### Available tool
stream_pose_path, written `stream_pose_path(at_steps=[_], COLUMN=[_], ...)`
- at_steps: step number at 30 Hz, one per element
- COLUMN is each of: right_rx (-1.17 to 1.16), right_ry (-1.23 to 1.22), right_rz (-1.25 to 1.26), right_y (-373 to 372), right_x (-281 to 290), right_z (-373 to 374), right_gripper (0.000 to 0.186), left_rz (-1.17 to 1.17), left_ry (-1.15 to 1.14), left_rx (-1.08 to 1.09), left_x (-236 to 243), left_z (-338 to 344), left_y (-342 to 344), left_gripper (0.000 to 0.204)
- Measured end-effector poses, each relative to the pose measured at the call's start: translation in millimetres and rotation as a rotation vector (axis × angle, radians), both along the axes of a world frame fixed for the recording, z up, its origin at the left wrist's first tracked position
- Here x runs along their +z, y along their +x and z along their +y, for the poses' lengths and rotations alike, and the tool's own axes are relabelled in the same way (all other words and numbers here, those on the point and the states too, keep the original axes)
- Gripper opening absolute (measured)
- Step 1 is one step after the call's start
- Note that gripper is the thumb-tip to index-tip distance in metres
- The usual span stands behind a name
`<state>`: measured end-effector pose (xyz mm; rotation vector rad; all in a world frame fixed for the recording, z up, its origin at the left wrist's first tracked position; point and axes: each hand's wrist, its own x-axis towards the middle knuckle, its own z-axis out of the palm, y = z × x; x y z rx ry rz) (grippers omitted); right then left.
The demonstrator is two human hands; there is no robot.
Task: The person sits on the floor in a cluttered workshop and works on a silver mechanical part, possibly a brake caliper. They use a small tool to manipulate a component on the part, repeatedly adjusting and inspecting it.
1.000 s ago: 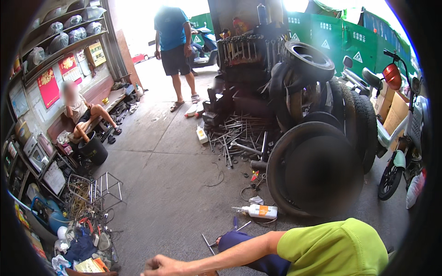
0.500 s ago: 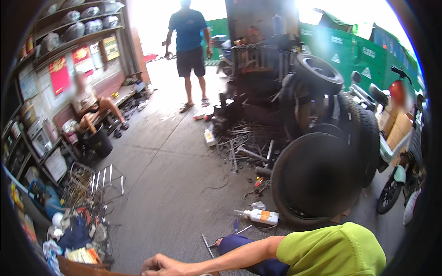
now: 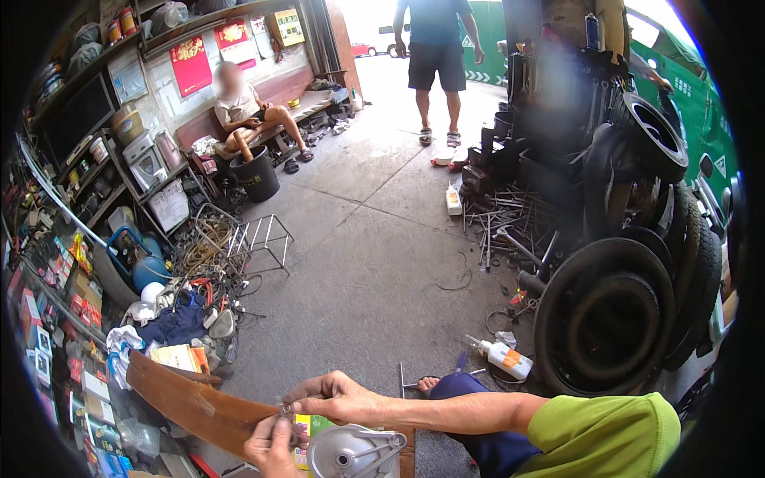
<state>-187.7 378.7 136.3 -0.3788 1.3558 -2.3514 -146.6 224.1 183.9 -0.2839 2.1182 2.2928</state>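
My right hand (image 3: 339, 400) reaches in from the right and pinches a small shiny metal piece (image 3: 284, 408), too small to name exactly. Just below it, my left hand (image 3: 272, 448) has its fingers closed near the same piece; both hands meet there. Close to my fingers lies a round silver metal brake plate (image 3: 341, 460) with a short lever arm, like one from a motorcycle wheel. Behind it shows a small yellow and green packet (image 3: 301, 421). Under my hands runs a brown wooden board (image 3: 203, 405), slanting up to the left.
A white squeeze bottle (image 3: 508, 360) and a T-handle wrench (image 3: 402, 381) lie near my foot. Stacked tyres (image 3: 695, 247) and wheels stand right, with scattered tools (image 3: 510, 231) beyond. One person sits on a bench (image 3: 187, 134); another stands at the doorway. Boxes crowd the left.
My view has turned left and down. My left hand has come into view and met my right hand over the board; the metal brake plate now shows. The standing person has turned away.
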Motion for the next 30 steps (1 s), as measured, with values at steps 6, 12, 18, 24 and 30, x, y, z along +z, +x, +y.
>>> stream_pose_path(at_steps=[6, 12, 18, 24, 30], right_rx=[0.016, -0.022, 0.131, 0.009, 0.157], right_ry=[-0.042, 0.02, -0.118, 0.01, -0.072], right_rz=[-0.231, -0.263, -0.166, -0.253, -0.087], right_y=[2.9, 2.8, 4.1, 3.8, 10.6], right_x=[14.7, 11.6, 15.3, 17.2, 24.1], right_z=[9.3, 6.2, 13.1, 13.0, 16.3], right_gripper=[0.025, 0.033, 0.051, 0.052, 0.046], left_rz=[0.028, -0.021, 0.029, 0.021, 0.059], left_ry=[-0.021, -0.001, -0.023, -0.004, -0.044], left_rx=[0.207, -0.067, 0.171, -0.061, 0.07], left_x=[-7.4, -6.6, -19.3, -13.6, -16.7], left_z=[-9.8, 10.8, -1.7, 2.2, -7.6], left_y=[-9.1, -3.0, -18.4, -9.8, -14.7], left_gripper=[0.014, 0.013, 0.013, 0.014, 0.018])
